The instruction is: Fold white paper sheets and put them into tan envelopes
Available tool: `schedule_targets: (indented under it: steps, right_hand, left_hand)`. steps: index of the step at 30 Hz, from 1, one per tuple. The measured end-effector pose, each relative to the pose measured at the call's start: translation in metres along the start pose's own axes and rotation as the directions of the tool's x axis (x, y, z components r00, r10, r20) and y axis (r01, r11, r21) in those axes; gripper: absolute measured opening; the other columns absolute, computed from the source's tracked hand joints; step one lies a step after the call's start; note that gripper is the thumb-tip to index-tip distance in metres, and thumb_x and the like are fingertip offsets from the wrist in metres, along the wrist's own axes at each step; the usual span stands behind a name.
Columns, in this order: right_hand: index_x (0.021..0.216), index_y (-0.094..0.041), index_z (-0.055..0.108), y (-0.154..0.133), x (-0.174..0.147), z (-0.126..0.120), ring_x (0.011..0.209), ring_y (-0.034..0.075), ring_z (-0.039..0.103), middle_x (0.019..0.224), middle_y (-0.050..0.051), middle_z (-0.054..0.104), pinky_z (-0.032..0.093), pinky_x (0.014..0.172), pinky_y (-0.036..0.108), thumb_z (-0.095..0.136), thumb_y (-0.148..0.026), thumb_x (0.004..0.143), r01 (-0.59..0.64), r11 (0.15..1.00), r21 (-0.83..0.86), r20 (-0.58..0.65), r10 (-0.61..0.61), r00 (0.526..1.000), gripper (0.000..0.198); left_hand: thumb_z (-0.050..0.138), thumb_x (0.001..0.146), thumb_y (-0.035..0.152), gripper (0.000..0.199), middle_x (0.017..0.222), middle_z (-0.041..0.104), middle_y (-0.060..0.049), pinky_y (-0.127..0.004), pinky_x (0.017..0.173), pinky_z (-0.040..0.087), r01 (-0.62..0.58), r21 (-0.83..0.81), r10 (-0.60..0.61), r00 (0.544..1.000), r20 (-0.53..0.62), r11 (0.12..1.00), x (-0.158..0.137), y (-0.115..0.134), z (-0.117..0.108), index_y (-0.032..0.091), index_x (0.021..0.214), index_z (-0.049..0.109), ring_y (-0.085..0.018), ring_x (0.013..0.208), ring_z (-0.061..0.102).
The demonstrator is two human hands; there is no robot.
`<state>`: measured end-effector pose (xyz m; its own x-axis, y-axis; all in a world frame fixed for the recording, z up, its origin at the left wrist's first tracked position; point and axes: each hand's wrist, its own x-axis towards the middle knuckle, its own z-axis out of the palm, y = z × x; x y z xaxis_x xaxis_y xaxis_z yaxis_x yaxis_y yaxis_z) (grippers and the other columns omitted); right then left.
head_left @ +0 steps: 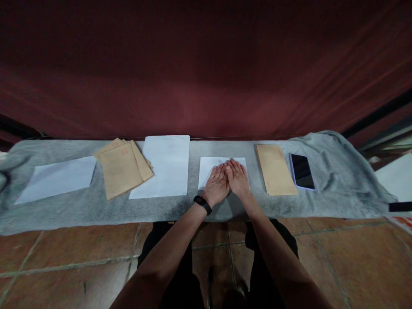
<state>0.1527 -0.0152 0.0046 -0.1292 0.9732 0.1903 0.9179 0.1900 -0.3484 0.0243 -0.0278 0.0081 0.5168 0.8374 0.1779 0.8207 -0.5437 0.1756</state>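
A white sheet of paper [206,168], smaller than the stack of paper to its left, lies on the grey cloth in front of me. Both hands press flat on it, side by side and touching. My left hand [217,185], with a black band at the wrist, has its fingers stretched out on the paper. Just right of it, my right hand [238,177] also lies flat, fingers extended, near the sheet's right side. The part of the paper under the hands is hidden.
Left of the sheet is white paper [169,165], partly under several brown envelopes [120,169]. Farther left lies another white paper [61,176]. On the right are a stack of brown envelopes [277,169] and a phone [302,171]. A dark red curtain [206,86] hangs behind the cloth-covered table [174,210].
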Motion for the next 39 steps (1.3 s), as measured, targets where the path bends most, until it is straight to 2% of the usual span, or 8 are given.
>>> schedule_targets:
  steps: [7, 12, 16, 24, 30, 33, 36, 39]
  right_hand:
    - [0.147, -0.012, 0.049, 0.002, 0.002, 0.001, 0.148, 0.027, 0.033, 0.157, 0.015, 0.042, 0.024, 0.12, 0.049, 0.02, -0.028, 0.107, 0.011, 0.992, -0.126, -0.024, -0.014, 1.0, 0.052]
    - [0.152, -0.011, 0.042, 0.004, 0.0, 0.005, 0.147, 0.029, 0.035, 0.158, 0.016, 0.039, 0.024, 0.119, 0.049, 0.027, -0.033, 0.107, -0.041, 0.983, -0.178, -0.071, 0.028, 0.997, 0.052]
    - [0.153, -0.01, 0.039, 0.011, -0.002, 0.007, 0.147, 0.03, 0.036, 0.158, 0.017, 0.038, 0.025, 0.119, 0.05, 0.031, -0.039, 0.106, -0.071, 0.983, -0.171, -0.106, 0.053, 0.993, 0.056]
    - [0.155, -0.006, 0.034, 0.026, -0.012, 0.002, 0.148, 0.031, 0.034, 0.159, 0.02, 0.036, 0.025, 0.119, 0.053, 0.028, -0.043, 0.106, -0.071, 0.992, -0.1, -0.121, 0.059, 0.991, 0.062]
    - [0.154, -0.004, 0.034, 0.035, -0.02, -0.003, 0.147, 0.031, 0.034, 0.159, 0.021, 0.036, 0.026, 0.119, 0.052, 0.028, -0.041, 0.106, -0.064, 0.992, -0.109, -0.135, 0.049, 0.99, 0.061]
    - [0.154, -0.002, 0.033, 0.035, -0.023, -0.008, 0.148, 0.031, 0.033, 0.159, 0.022, 0.035, 0.026, 0.12, 0.053, 0.029, -0.038, 0.106, -0.088, 0.99, -0.109, -0.138, 0.072, 0.988, 0.06]
    - [0.155, -0.004, 0.031, 0.023, -0.029, -0.011, 0.149, 0.03, 0.031, 0.161, 0.02, 0.032, 0.025, 0.121, 0.053, 0.027, -0.037, 0.106, -0.063, 0.995, -0.081, -0.11, 0.054, 0.992, 0.059]
    - [0.157, -0.01, 0.03, 0.005, -0.038, -0.011, 0.151, 0.025, 0.029, 0.162, 0.014, 0.032, 0.025, 0.123, 0.048, 0.024, -0.037, 0.107, 0.096, 0.995, -0.009, -0.006, -0.096, 0.995, 0.058]
  left_hand:
    - [0.035, 0.1, 0.025, 0.055, 0.16, 0.036, -0.013, -0.046, 0.126, 0.019, 0.022, -0.031, -0.022, 1.0, -0.003, 0.999, 0.01, -0.011, 0.003, 0.007, 0.152, 0.038, -0.024, 0.152, 0.026]
    - [0.029, 0.102, 0.025, 0.054, 0.161, 0.034, -0.013, -0.045, 0.126, 0.018, 0.11, -0.017, -0.109, 0.994, 0.012, 0.994, 0.014, -0.013, 0.0, 0.006, 0.151, 0.039, -0.023, 0.153, 0.024]
    - [0.025, 0.104, 0.031, 0.057, 0.162, 0.032, -0.013, -0.045, 0.126, 0.019, 0.195, -0.014, -0.195, 0.981, 0.0, 0.981, 0.015, -0.019, -0.001, 0.005, 0.153, 0.035, -0.023, 0.153, 0.023]
    - [0.028, 0.103, 0.037, 0.06, 0.161, 0.034, -0.015, -0.049, 0.124, 0.021, 0.306, 0.006, -0.304, 0.948, -0.097, 0.952, 0.005, -0.03, 0.004, 0.009, 0.155, 0.031, -0.025, 0.152, 0.024]
    - [0.028, 0.103, 0.038, 0.062, 0.161, 0.031, -0.018, -0.049, 0.124, 0.022, 0.37, 0.042, -0.364, 0.926, -0.098, 0.928, -0.008, -0.038, 0.0, 0.003, 0.154, 0.032, -0.028, 0.153, 0.023]
    - [0.029, 0.103, 0.038, 0.063, 0.16, 0.032, -0.021, -0.051, 0.124, 0.022, 0.407, 0.052, -0.398, 0.907, -0.137, 0.912, -0.014, -0.039, -0.005, 0.0, 0.153, 0.034, -0.031, 0.152, 0.024]
    - [0.03, 0.103, 0.036, 0.062, 0.161, 0.03, -0.022, -0.053, 0.124, 0.021, 0.392, 0.053, -0.378, 0.909, -0.174, 0.919, -0.02, -0.029, -0.008, 0.0, 0.153, 0.032, -0.031, 0.153, 0.022]
    - [0.031, 0.102, 0.03, 0.059, 0.163, 0.028, -0.017, -0.051, 0.125, 0.021, 0.272, 0.041, -0.265, 0.955, -0.132, 0.961, -0.026, -0.011, -0.009, 0.005, 0.156, 0.028, -0.027, 0.154, 0.018]
